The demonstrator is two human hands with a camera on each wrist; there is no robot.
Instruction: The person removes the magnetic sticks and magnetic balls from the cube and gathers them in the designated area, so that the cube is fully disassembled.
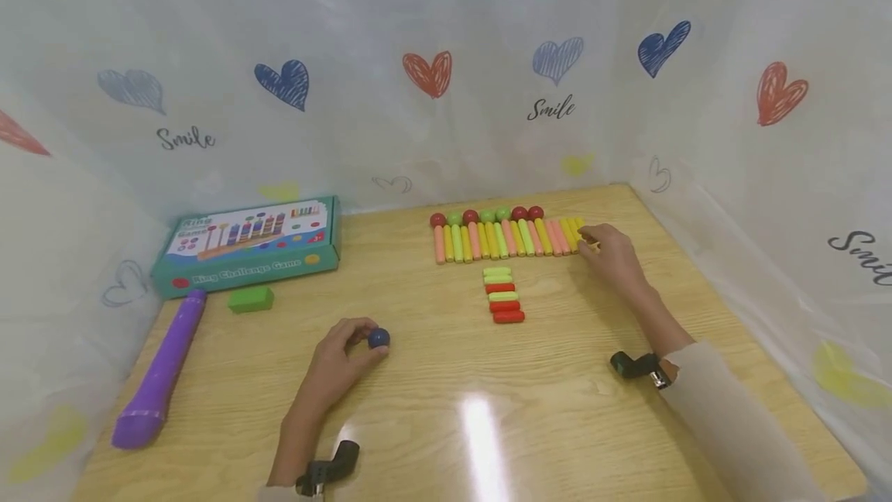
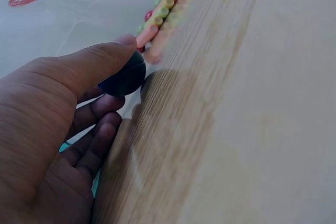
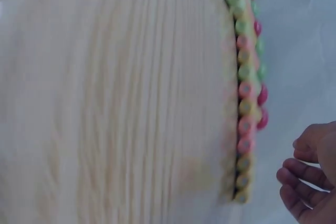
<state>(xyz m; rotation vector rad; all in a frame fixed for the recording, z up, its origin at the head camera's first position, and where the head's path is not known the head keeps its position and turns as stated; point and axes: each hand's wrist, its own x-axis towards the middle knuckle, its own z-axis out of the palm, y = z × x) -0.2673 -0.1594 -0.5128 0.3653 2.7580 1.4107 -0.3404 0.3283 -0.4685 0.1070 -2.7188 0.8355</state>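
Between thumb and fingers my left hand [image 1: 337, 359] pinches a dark blue ball [image 1: 379, 338], low over the front-left part of the table. The same ball [image 2: 125, 77] looks nearly black in the left wrist view. At the right end of a row of pink, yellow and light-green sticks [image 1: 509, 240] is my right hand [image 1: 616, 258]. Its fingers [image 3: 299, 174] are loosely bent beside the row in the right wrist view, and I see nothing held in them. Dark red and green balls [image 1: 470, 217] line the back of the row.
Several short red and light-green pieces [image 1: 505, 297] lie in a column in front of the row. At the left are a Ring Challenge Game box [image 1: 251, 273], a green block [image 1: 251, 300] and a purple microphone-shaped object [image 1: 163, 370]. Printed white sheeting [image 1: 362, 122] surrounds the wooden table [image 1: 557, 424].
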